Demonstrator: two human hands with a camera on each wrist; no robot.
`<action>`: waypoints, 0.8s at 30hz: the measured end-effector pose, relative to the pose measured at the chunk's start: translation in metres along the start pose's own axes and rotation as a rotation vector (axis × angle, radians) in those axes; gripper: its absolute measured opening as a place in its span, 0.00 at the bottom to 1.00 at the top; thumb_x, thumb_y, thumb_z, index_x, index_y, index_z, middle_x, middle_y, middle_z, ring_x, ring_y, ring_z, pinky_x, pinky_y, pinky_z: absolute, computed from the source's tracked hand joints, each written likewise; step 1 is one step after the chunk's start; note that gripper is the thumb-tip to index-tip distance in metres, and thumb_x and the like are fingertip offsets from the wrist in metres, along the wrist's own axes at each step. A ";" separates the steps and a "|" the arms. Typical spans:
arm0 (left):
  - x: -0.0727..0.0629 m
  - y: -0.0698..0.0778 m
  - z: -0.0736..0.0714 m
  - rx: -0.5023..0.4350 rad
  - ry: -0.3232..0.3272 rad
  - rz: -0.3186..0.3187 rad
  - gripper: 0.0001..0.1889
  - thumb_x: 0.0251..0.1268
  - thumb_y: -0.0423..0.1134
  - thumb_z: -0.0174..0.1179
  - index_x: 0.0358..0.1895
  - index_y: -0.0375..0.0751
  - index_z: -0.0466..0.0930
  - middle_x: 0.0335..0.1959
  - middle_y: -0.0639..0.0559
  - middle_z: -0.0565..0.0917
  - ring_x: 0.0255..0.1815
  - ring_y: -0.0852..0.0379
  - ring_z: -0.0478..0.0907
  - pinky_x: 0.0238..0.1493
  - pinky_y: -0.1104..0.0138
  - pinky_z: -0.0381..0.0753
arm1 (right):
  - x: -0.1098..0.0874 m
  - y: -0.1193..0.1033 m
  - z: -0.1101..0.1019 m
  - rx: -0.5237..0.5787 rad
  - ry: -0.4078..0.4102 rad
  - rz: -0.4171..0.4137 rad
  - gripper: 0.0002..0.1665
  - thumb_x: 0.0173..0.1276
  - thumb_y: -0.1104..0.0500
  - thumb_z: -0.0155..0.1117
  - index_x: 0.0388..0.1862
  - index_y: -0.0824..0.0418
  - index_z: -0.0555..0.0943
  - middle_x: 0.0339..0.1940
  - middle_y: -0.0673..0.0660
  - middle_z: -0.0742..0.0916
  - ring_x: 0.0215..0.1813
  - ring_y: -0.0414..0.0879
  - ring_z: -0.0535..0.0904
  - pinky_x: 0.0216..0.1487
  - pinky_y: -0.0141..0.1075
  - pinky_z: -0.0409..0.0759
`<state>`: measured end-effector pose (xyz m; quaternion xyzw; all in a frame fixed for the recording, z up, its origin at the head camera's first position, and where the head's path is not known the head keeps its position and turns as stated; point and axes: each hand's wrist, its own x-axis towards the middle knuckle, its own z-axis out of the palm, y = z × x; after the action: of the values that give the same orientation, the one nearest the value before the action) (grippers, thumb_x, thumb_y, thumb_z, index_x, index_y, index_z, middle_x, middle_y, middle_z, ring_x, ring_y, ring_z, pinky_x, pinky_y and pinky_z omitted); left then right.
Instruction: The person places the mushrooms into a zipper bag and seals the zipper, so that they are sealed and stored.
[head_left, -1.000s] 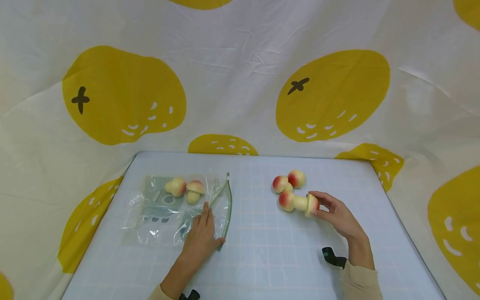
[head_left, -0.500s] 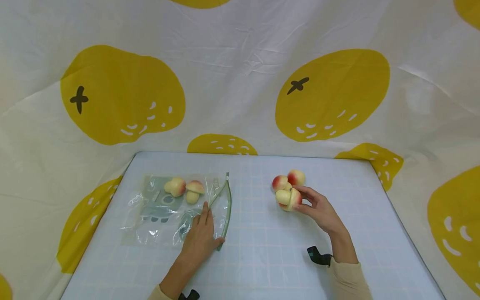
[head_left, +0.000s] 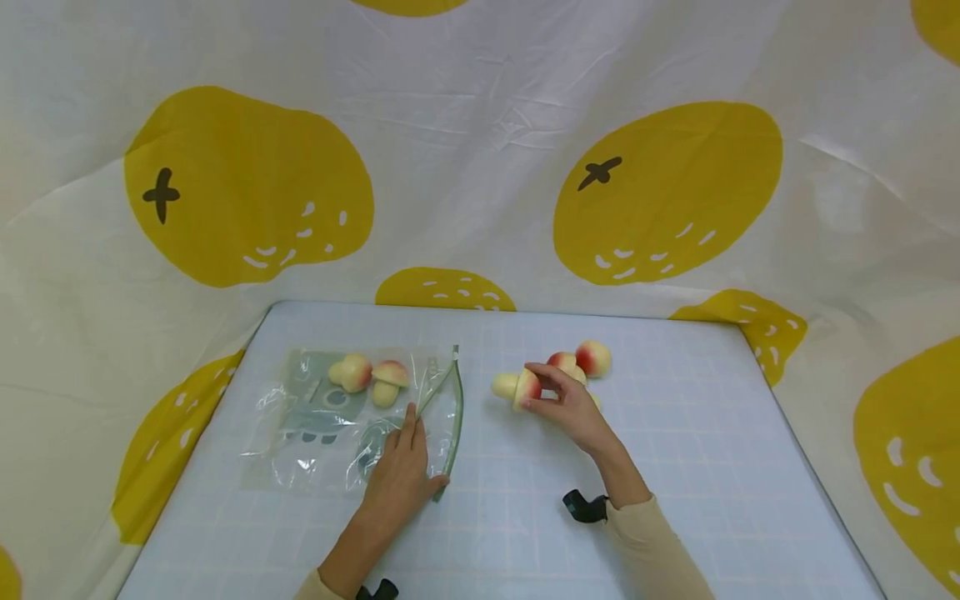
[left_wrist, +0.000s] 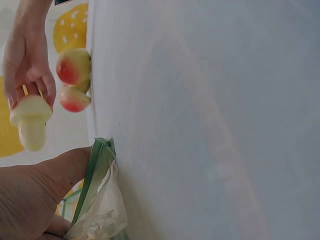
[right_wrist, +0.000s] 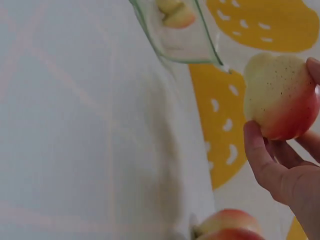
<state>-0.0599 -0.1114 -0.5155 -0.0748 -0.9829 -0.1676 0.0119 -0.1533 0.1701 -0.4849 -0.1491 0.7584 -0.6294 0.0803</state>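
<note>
In the head view my left hand [head_left: 401, 471] lies with straight fingers over the mouth of a clear zip bag [head_left: 270, 454]. Its thumb touches the green zip edge [left_wrist: 90, 185], and the mouth gapes. Inside the bag lie two cream-and-red toy mushrooms [head_left: 351, 373]. My right hand [head_left: 573, 412] pinches another toy mushroom [head_left: 507, 387] by its red cap, stem pointing left, raised above the table. Close up in the right wrist view, thumb and fingers grip the held mushroom [right_wrist: 280, 95] from its sides. More toy mushrooms [head_left: 594, 358] lie behind the right hand, partly hidden by it.
A pale checked tabletop [head_left: 517, 533] carries everything. Behind it hangs a white cloth [head_left: 465, 183] printed with yellow fruit. A black wrist camera [head_left: 585, 507] sits at the right wrist, and another [head_left: 382, 590] shows by the left wrist.
The right hand has carried its mushroom leftward from the right of the group, past the other mushrooms, toward the bag. The left hand and bag have stayed in place.
</note>
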 end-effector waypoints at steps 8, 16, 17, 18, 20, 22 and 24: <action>0.000 -0.002 0.001 0.008 -0.001 0.002 0.57 0.44 0.50 0.81 0.70 0.18 0.59 0.77 0.31 0.53 0.63 0.34 0.68 0.53 0.51 0.79 | 0.021 0.011 0.044 0.025 -0.087 0.048 0.36 0.66 0.64 0.71 0.71 0.68 0.70 0.65 0.62 0.78 0.60 0.61 0.76 0.55 0.40 0.80; 0.002 -0.001 0.001 0.001 -0.025 -0.009 0.57 0.45 0.50 0.81 0.71 0.19 0.59 0.77 0.31 0.53 0.64 0.34 0.67 0.55 0.51 0.78 | 0.032 0.018 0.070 -0.028 -0.090 0.030 0.34 0.65 0.61 0.73 0.68 0.65 0.73 0.61 0.61 0.80 0.55 0.59 0.81 0.52 0.41 0.82; 0.002 -0.001 0.001 0.004 -0.029 -0.012 0.57 0.45 0.50 0.81 0.71 0.19 0.58 0.77 0.31 0.53 0.64 0.34 0.67 0.55 0.51 0.78 | 0.033 0.018 0.073 -0.036 -0.092 0.029 0.34 0.65 0.61 0.73 0.69 0.66 0.73 0.61 0.62 0.80 0.54 0.59 0.81 0.52 0.42 0.82; 0.002 0.000 0.000 0.006 -0.032 -0.013 0.57 0.45 0.50 0.81 0.71 0.19 0.58 0.77 0.31 0.53 0.64 0.34 0.67 0.56 0.51 0.78 | 0.033 0.018 0.075 -0.040 -0.095 0.029 0.35 0.65 0.62 0.73 0.69 0.67 0.72 0.62 0.63 0.80 0.54 0.60 0.81 0.52 0.42 0.82; 0.002 0.000 0.000 0.015 -0.036 -0.015 0.57 0.45 0.51 0.81 0.71 0.19 0.59 0.77 0.31 0.53 0.64 0.34 0.67 0.56 0.51 0.77 | 0.034 0.016 0.081 -0.052 -0.102 0.022 0.35 0.65 0.64 0.72 0.69 0.70 0.71 0.62 0.66 0.79 0.54 0.62 0.80 0.52 0.43 0.82; 0.002 0.000 0.000 0.028 -0.035 -0.009 0.56 0.45 0.51 0.81 0.71 0.19 0.59 0.77 0.31 0.54 0.64 0.34 0.67 0.56 0.51 0.77 | 0.033 0.007 0.085 -0.072 -0.111 0.006 0.35 0.65 0.66 0.71 0.68 0.74 0.70 0.62 0.70 0.78 0.53 0.65 0.80 0.52 0.46 0.82; 0.002 0.000 0.000 0.046 -0.029 0.001 0.56 0.45 0.52 0.81 0.70 0.19 0.60 0.77 0.30 0.54 0.64 0.34 0.67 0.56 0.52 0.78 | 0.031 -0.005 0.090 -0.091 -0.122 -0.009 0.34 0.64 0.67 0.71 0.67 0.76 0.69 0.61 0.72 0.78 0.52 0.67 0.80 0.52 0.49 0.81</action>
<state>-0.0621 -0.1113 -0.5151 -0.0772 -0.9866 -0.1437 -0.0004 -0.1539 0.0754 -0.4954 -0.1942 0.7793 -0.5842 0.1168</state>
